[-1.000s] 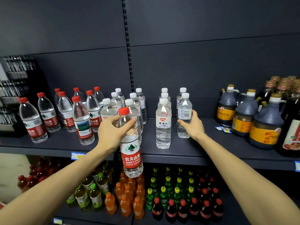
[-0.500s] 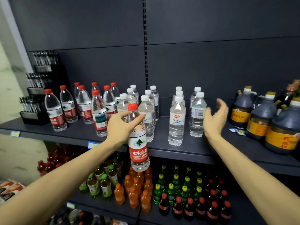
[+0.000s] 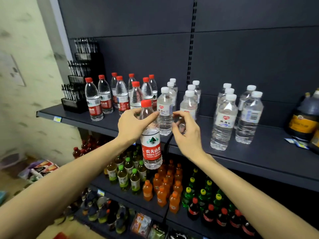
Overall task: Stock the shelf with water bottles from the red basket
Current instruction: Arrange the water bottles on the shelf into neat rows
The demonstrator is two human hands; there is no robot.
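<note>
The left hand [image 3: 133, 125] grips a red-capped bottle [image 3: 151, 138] (upright) before the shelf [image 3: 259, 152]; the right hand [image 3: 187, 133], fingers loosely curled, holds nothing.

A single wide-angle camera sits on the person's head and looks forward and slightly down at a dark retail shelf [image 3: 259, 152]. It faces the unit at an angle from the left, so the shelf edge runs downward to the right across the frame. The view is close: both forearms enter from the bottom corners, and the left hand [image 3: 133, 126] and right hand [image 3: 186, 133] sit near the centre. Lens distortion bends the upright slotted rail [image 3: 191, 49]. A pale wall [image 3: 25, 83] fills the left side. No second view overlaps this one.
</note>
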